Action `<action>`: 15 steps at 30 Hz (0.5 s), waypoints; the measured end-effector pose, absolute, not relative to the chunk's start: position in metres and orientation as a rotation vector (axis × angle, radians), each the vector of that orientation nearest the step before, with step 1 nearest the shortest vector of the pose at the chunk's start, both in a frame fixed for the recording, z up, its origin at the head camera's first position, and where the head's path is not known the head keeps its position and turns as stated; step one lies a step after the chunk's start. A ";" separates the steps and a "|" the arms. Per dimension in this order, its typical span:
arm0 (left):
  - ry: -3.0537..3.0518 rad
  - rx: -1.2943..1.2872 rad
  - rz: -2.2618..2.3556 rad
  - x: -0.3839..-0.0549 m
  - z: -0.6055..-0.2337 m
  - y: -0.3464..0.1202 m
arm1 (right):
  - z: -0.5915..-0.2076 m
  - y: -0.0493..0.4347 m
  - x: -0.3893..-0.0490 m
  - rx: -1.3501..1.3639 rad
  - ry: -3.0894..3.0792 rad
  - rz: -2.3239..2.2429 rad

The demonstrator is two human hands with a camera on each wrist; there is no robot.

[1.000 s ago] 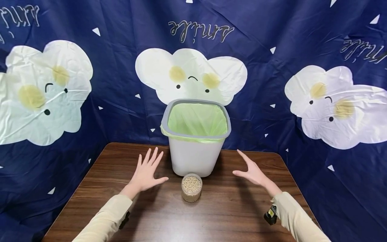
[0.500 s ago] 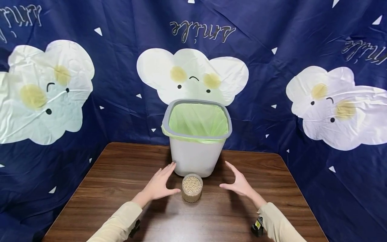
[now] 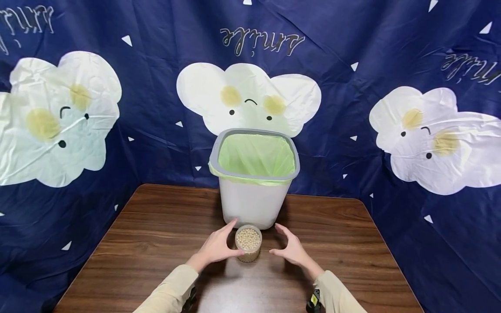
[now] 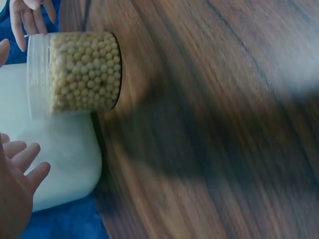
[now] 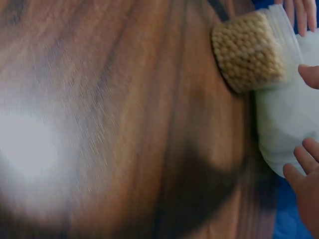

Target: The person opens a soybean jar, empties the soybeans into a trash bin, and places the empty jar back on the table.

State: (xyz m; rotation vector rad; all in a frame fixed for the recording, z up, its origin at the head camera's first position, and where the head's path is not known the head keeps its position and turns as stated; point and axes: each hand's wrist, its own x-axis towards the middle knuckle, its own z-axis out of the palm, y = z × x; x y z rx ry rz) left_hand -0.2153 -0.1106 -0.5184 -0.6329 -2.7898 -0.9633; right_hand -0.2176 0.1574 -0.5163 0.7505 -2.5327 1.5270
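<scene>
A clear jar (image 3: 248, 243) full of small round beige beans stands upright on the wooden table, just in front of the bin. My left hand (image 3: 216, 245) is at its left side with fingers spread; in the head view the thumb overlaps the jar's edge, and whether it touches cannot be told. To the right of the jar, my right hand (image 3: 292, 248) is held apart from it, thumb and fingers parted. Both wrist views show the jar (image 4: 84, 72) between the hands, with the beans (image 5: 249, 52) visible through its wall.
A white bin (image 3: 252, 202) with a grey rim and a green liner (image 3: 256, 154) stands right behind the jar. The brown wooden table (image 3: 156, 226) extends to both sides. Dark blue cloth (image 3: 152, 152) with cloud prints hangs at the back and sides.
Both hands have come inward and nearer from either side, toward the jar. The jar and the bin have not moved.
</scene>
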 end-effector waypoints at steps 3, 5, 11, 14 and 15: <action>-2.795 -0.603 -0.991 -0.216 -0.522 -0.107 | -0.524 0.148 -0.217 0.806 -2.515 1.605; -2.795 -0.598 -1.007 -0.217 -0.525 -0.105 | -0.528 0.142 -0.217 0.838 -2.507 1.638; -2.790 -0.622 -1.035 -0.221 -0.531 -0.100 | -0.535 0.128 -0.217 0.870 -2.548 1.605; -2.790 -0.641 -1.031 -0.224 -0.534 -0.099 | -0.551 0.124 -0.224 0.854 -2.587 1.530; -2.783 -0.650 -1.037 -0.225 -0.534 -0.098 | -0.557 0.123 -0.226 0.849 -2.596 1.508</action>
